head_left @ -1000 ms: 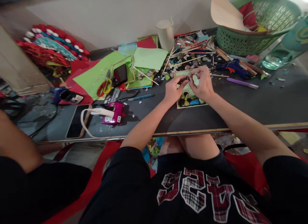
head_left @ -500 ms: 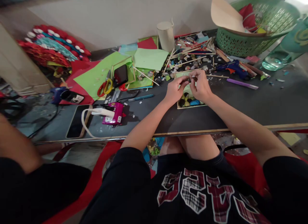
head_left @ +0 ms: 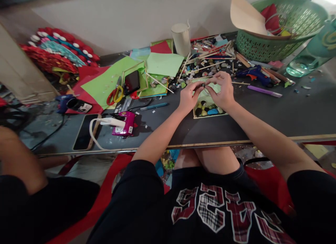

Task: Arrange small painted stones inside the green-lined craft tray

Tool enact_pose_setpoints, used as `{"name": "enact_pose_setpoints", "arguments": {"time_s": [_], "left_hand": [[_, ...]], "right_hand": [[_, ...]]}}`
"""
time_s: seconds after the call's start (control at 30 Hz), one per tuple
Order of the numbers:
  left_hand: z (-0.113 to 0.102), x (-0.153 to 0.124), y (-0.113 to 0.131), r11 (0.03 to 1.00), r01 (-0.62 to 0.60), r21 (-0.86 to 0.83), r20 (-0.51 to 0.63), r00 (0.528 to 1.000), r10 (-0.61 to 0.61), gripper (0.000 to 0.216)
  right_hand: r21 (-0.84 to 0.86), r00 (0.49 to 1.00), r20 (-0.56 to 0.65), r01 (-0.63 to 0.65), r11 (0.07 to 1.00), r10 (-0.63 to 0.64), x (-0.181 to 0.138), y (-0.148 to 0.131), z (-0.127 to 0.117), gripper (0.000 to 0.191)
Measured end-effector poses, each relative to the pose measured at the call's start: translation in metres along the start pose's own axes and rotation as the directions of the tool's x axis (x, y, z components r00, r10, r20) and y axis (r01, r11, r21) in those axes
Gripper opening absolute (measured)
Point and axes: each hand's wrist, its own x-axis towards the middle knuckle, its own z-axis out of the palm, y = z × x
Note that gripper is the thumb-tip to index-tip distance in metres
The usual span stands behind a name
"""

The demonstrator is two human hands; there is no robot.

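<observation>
A small dark pebble [head_left: 203, 85] is pinched between the fingertips of my two hands. My left hand [head_left: 187, 98] comes in from the left, thumb and forefinger closed on the pebble. From the other side my right hand [head_left: 223, 93] meets it, its thumb and forefinger also at the pebble. Below them lies a shallow box with a thin pale frame [head_left: 207, 116] and a light green base. Along its near side sit several stones, black and yellowish, and one blue stone [head_left: 212, 111]. The hands hide part of the box.
Loose pebbles [head_left: 194, 67] and thin sticks are heaped behind the box. A blue glue gun [head_left: 253, 74] and purple pen [head_left: 264, 91] lie right, below a green basket [head_left: 252, 44]. Left are scissors [head_left: 115, 94], a pink power adapter [head_left: 126, 124], a phone [head_left: 85, 132] and a person's arm [head_left: 22, 160].
Both hands have shifted slightly left and their fingertips have moved a little apart, so the pebble shows more clearly. The box stays in place; more of its green base is visible.
</observation>
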Motion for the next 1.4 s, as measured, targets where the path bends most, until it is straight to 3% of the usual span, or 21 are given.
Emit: {"name": "enact_pose_setpoints", "arguments": {"time_s": [0.33, 0.67, 0.87, 1.0, 1.17, 1.4], "left_hand": [[0.003, 0.000, -0.004, 0.997, -0.011, 0.078, 0.013, 1.000, 0.010, 0.062], [0.003, 0.000, -0.006, 0.996, -0.026, 0.087, 0.128, 0.992, 0.015, 0.048], [-0.006, 0.007, -0.002, 0.999, -0.013, -0.032, 0.236, 0.972, 0.020, 0.057], [-0.011, 0.010, 0.000, 0.990, 0.019, -0.138, 0.308, 0.951, 0.025, 0.062], [-0.012, 0.006, -0.002, 0.989, 0.045, -0.139, 0.382, 0.924, 0.011, 0.061], [-0.012, 0.008, -0.011, 0.981, 0.071, -0.181, 0.243, 0.970, -0.025, 0.067]], "right_hand": [[0.019, 0.996, 0.035, 0.080, 0.997, -0.080, -0.002, 0.002, 0.007, 0.042], [-0.032, 0.989, 0.070, 0.133, 0.991, -0.130, -0.004, 0.012, 0.015, 0.032], [-0.007, 0.980, 0.135, 0.146, 0.989, -0.144, -0.003, 0.007, 0.010, 0.030], [0.034, 0.988, 0.103, 0.113, 0.993, -0.116, -0.001, 0.007, 0.009, 0.035], [0.120, 0.999, 0.029, 0.038, 0.992, -0.042, 0.007, 0.022, -0.003, 0.044], [0.121, 0.998, 0.035, 0.038, 0.992, -0.042, 0.008, 0.018, -0.011, 0.054]]}}
